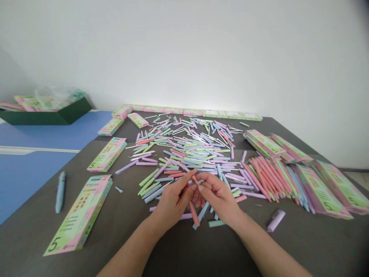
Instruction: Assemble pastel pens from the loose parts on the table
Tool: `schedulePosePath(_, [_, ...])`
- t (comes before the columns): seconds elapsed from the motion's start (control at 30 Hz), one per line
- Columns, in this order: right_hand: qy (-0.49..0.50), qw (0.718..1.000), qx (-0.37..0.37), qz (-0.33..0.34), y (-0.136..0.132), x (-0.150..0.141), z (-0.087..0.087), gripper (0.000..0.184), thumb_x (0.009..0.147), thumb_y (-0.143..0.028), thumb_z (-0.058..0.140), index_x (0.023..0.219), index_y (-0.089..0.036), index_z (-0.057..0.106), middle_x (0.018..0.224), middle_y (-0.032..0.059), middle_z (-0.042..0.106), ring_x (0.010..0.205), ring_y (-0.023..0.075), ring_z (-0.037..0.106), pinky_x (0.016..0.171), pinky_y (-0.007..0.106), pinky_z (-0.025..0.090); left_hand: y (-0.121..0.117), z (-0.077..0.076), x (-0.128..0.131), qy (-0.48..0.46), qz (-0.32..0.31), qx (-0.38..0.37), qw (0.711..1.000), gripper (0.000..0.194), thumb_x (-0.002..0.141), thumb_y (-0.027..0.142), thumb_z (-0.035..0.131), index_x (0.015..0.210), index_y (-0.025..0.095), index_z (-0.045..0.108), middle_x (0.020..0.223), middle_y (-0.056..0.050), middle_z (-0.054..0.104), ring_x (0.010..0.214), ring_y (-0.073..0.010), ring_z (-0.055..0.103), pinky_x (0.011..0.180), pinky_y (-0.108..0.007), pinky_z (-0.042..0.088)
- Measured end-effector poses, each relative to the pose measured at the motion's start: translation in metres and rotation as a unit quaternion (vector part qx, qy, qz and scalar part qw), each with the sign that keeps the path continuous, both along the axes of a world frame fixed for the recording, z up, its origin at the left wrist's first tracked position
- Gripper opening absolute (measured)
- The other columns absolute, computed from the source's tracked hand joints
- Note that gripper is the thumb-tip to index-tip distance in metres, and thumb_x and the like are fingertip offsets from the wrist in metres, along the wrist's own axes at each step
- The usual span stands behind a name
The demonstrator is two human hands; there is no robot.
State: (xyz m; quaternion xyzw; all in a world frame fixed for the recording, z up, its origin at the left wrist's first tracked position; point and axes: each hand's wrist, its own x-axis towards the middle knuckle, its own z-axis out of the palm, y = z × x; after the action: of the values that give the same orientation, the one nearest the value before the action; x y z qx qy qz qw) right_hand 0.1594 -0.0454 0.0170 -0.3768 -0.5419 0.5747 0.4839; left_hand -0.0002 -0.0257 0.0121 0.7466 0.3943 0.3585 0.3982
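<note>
Head view: the left hand (pixel 173 204) and right hand (pixel 217 202) pinch a slim pink pen part (pixel 195 179) between their fingertips, above the tabletop (pixel 201 257). Loose pastel pen parts (pixel 184 150) spread ahead and under the hands, boxed pen sets (pixel 319 188) crowd the right side, a row of boxes (pixel 193 112) lines the far edge, and a blue pen (pixel 60 192) lies left.

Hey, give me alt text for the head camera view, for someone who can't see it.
The left hand and right hand pinch a small pink pen part above a dark table strewn with pastel pen parts. Green-and-pink boxes marked 5 lie around the heap, with a blue pen off to the left.
</note>
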Motion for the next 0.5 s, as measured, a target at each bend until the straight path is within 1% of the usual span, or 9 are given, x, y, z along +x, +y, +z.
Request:
schedulePosePath(0.13, [0.006, 1.0, -0.003, -0.001, 0.0013, -0.0001, -0.0022, 0.022, 0.089, -0.038, 0.056, 0.1, -0.018, 0.054, 0.062, -0.0029, 0.063, 0.053, 0.0105, 0.06, 0.048, 0.021, 0.046, 0.0022, -0.0052, -0.0016, 0.039, -0.005, 0.076, 0.996, 0.04, 0.096, 0.029, 0.039, 0.133, 0.016, 0.05, 0.072, -0.002, 0.066, 0.063, -0.0132, 0.06, 0.063, -0.023, 0.048])
schedulePosePath(0.23, [-0.003, 1.0, -0.014, -0.004, 0.0034, -0.0009, -0.0024, 0.023, 0.089, -0.039, 0.055, 0.097, -0.018, 0.055, 0.061, -0.0029, 0.062, 0.05, 0.0097, 0.058, 0.046, 0.02, 0.046, 0.0032, -0.0083, -0.0017, 0.077, -0.001, 0.144, 0.987, 0.04, 0.096, 0.027, 0.038, 0.132, 0.016, 0.051, 0.075, -0.004, 0.066, 0.065, -0.0146, 0.06, 0.065, -0.025, 0.048])
schedulePosePath(0.3, [-0.012, 1.0, -0.024, -0.006, 0.0048, -0.0016, -0.0018, 0.025, 0.089, -0.041, 0.054, 0.094, -0.017, 0.055, 0.059, -0.0026, 0.062, 0.048, 0.0095, 0.057, 0.045, 0.021, 0.045, 0.0032, -0.0085, -0.0013, 0.092, 0.0, 0.163, 0.982, 0.04, 0.096, 0.026, 0.037, 0.131, 0.015, 0.052, 0.076, -0.005, 0.066, 0.067, -0.0157, 0.06, 0.065, -0.026, 0.048])
schedulePosePath(0.33, [-0.016, 0.999, -0.029, -0.006, 0.0054, -0.0019, -0.0014, 0.026, 0.089, -0.042, 0.054, 0.092, -0.017, 0.056, 0.059, -0.0026, 0.061, 0.047, 0.0095, 0.056, 0.044, 0.021, 0.045, 0.0031, -0.0078, -0.0011, 0.093, -0.001, 0.159, 0.983, 0.04, 0.096, 0.026, 0.037, 0.13, 0.014, 0.053, 0.076, -0.006, 0.066, 0.067, -0.016, 0.06, 0.066, -0.027, 0.048])
schedulePosePath(0.4, [-0.017, 0.999, -0.035, -0.009, 0.0063, -0.0021, -0.0009, 0.026, 0.089, -0.043, 0.053, 0.09, -0.017, 0.056, 0.058, -0.0027, 0.061, 0.047, 0.0098, 0.056, 0.043, 0.02, 0.044, 0.0027, -0.0053, -0.0008, 0.081, -0.001, 0.128, 0.989, 0.039, 0.095, 0.026, 0.039, 0.128, 0.013, 0.055, 0.074, -0.005, 0.066, 0.064, -0.0154, 0.06, 0.064, -0.026, 0.048])
schedulePosePath(0.47, [-0.008, 0.999, -0.036, -0.021, 0.0073, -0.0013, -0.0013, 0.025, 0.089, -0.042, 0.053, 0.09, -0.018, 0.056, 0.061, -0.0021, 0.062, 0.049, 0.0101, 0.057, 0.041, 0.019, 0.042, 0.0027, -0.0018, -0.0009, 0.05, 0.019, 0.066, 0.996, 0.038, 0.094, 0.028, 0.042, 0.126, 0.015, 0.057, 0.066, -0.002, 0.064, 0.055, -0.0133, 0.057, 0.056, -0.023, 0.045])
schedulePosePath(0.5, [0.0, 0.999, -0.032, -0.031, 0.0078, -0.0004, -0.0019, 0.024, 0.089, -0.041, 0.054, 0.09, -0.018, 0.056, 0.066, -0.001, 0.064, 0.051, 0.0102, 0.058, 0.041, 0.019, 0.041, 0.0029, 0.0, -0.0011, 0.027, 0.04, 0.028, 0.998, 0.037, 0.093, 0.03, 0.043, 0.124, 0.016, 0.059, 0.06, 0.0, 0.061, 0.049, -0.012, 0.054, 0.05, -0.022, 0.043])
